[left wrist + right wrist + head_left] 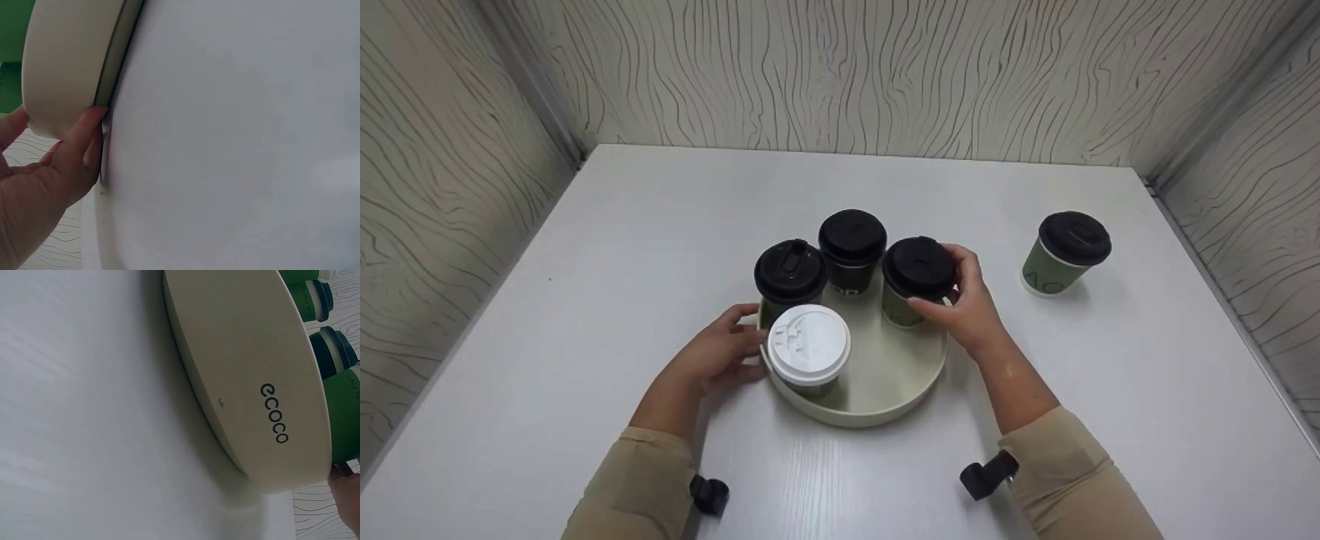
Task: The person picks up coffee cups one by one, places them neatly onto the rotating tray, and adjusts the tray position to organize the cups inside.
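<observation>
A round cream tray (889,375) bears several lidded paper coffee cups. My left hand (724,349) grips the tray's left side, fingers and thumb around its wall; the left wrist view shows a fingertip at the tray's bottom edge. On the tray's right side, my right hand (964,307) holds a green coffee cup with a black lid (919,268), thumb in front and fingers behind. Beside the left hand stand a white-lidded cup (810,345) and a black-lidded cup (790,274). Farther back is a dark cup with a black lid (852,240).
Another green cup with a black lid (1065,253) stands on the white table (675,217), right of the tray. Wood-grain patterned panels (840,75) border the table at the back and sides. The tray's outer wall (253,354) carries the print "ecoco".
</observation>
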Demonstrator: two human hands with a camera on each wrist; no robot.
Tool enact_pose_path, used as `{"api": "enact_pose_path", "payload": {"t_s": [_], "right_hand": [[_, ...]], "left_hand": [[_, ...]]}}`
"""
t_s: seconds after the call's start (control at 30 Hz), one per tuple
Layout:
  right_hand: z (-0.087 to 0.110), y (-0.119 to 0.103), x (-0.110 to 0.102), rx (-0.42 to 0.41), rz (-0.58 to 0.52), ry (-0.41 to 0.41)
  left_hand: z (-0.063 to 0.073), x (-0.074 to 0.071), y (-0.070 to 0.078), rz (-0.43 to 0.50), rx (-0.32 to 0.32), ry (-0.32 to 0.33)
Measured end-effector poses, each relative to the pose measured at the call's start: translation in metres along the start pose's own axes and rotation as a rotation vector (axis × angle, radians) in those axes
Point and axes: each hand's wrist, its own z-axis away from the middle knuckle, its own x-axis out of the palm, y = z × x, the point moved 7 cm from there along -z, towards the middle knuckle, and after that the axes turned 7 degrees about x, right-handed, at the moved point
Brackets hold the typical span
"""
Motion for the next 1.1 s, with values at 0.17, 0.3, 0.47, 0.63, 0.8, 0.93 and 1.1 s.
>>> {"api": "enact_pose_path", "payload": {"t_s": [0.17,0.3,0.47,0.63,0.8,0.93,1.1], "right_hand": [[-0.002,0.002,-0.001,0.010,0.003,-0.010],[-0.003,0.004,-0.002,0.034,-0.006,-0.027],[-0.004,0.002,-0.001,0.047,-0.008,-0.044],[-0.004,0.000,0.000,0.037,0.036,-0.041],[-0.007,0.003,-0.002,0.035,0.050,-0.051],[-0.013,0.014,-0.005,0.029,0.061,-0.046],[-0.017,0.022,-0.008,0.009,0.077,-0.037]], "left_hand": [[0.000,0.002,0.000,0.015,0.006,-0.012],[0.000,0.002,0.000,0.017,0.007,-0.015],[0.000,0.002,0.001,0.012,0.007,-0.017],[0.000,0.001,0.001,-0.001,0.010,-0.017],[0.000,0.000,0.001,-0.051,0.012,-0.008],[0.000,0.000,0.001,-0.060,0.006,-0.003],[0.003,0.002,0.004,-0.048,0.000,-0.013]]}}
